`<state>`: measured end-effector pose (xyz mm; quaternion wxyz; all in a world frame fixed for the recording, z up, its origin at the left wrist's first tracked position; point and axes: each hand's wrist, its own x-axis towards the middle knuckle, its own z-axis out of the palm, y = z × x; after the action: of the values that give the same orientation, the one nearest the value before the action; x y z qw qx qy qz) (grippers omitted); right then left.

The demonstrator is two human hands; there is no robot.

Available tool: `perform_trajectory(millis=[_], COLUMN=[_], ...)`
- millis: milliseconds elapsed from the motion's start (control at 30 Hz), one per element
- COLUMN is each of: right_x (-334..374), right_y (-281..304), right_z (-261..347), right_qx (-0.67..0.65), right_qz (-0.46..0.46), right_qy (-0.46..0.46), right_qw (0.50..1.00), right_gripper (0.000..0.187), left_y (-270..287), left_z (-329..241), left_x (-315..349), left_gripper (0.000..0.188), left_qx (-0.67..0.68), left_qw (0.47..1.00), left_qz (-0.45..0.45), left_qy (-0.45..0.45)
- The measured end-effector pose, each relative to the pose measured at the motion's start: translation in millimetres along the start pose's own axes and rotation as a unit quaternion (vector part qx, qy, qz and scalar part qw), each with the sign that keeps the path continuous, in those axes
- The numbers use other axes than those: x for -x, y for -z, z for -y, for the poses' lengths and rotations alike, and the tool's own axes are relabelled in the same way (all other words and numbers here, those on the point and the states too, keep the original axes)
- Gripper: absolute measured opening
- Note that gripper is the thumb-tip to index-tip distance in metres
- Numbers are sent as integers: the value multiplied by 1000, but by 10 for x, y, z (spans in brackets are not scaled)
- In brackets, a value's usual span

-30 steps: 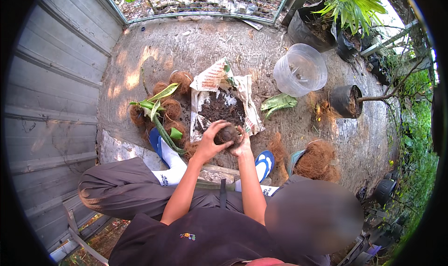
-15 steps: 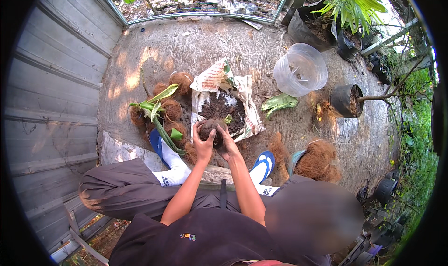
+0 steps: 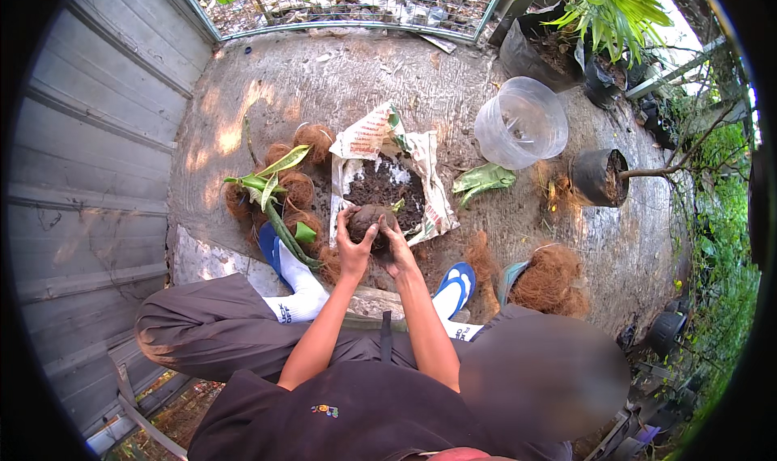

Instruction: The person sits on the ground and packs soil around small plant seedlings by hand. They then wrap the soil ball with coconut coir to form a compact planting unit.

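Between my two hands is a round, dark brown ball of soil (image 3: 369, 221), with a small green leaf (image 3: 397, 205) at its upper right. My left hand (image 3: 354, 242) cups its left side and my right hand (image 3: 396, 249) cups its right side, fingers curled round it. The ball is held over the near edge of an opened white sack (image 3: 438, 194) with dark loose soil (image 3: 384, 187) in it. Left of the sack lie several balls of brown coconut fibre (image 3: 297, 189), with long green leaves (image 3: 279, 165) across them.
A clear plastic tub (image 3: 520, 125) stands beyond the sack at the right, near a crumpled green leaf (image 3: 484, 179). Brown fibre (image 3: 551, 280) fills a container by my right foot. A black pot (image 3: 600, 178) lies farther right; a metal wall (image 3: 89, 161) borders the left.
The soil ball turns slightly in my hands and my fingers shift a little on it. The things around stay where they were.
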<state>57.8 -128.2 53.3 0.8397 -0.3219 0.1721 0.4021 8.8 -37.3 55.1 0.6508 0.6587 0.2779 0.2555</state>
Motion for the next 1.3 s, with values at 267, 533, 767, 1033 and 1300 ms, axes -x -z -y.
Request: perform_trajectory(millis=[267,533,767,1033,1300], right_x=[-100,-334,-566,-190,-436], right_y=[141,585,946,233,813], right_z=[93,-22,-248,-12,-218], right_qx=[-140,-122,-75,-189,-171], right_qz=[9,33,-20,63,-19], right_qy=[-67,-77,-55,-64,-60], right_qw=[988,989,995,978,983], right_gripper=[57,51,49,41,21], left_y=[-49,-130,-138,-93,-124], left_z=[-228,-315,-290,-220,-305], left_x=[35,211,263,238,270], left_gripper=[66,58,54,52,49], left_qx=[-214,-301,-241,-223,-216], left_qw=[963,910,929,945,941], left_qz=[47,88,62,55,67], left_qy=[-155,-271,-273,-232,-253])
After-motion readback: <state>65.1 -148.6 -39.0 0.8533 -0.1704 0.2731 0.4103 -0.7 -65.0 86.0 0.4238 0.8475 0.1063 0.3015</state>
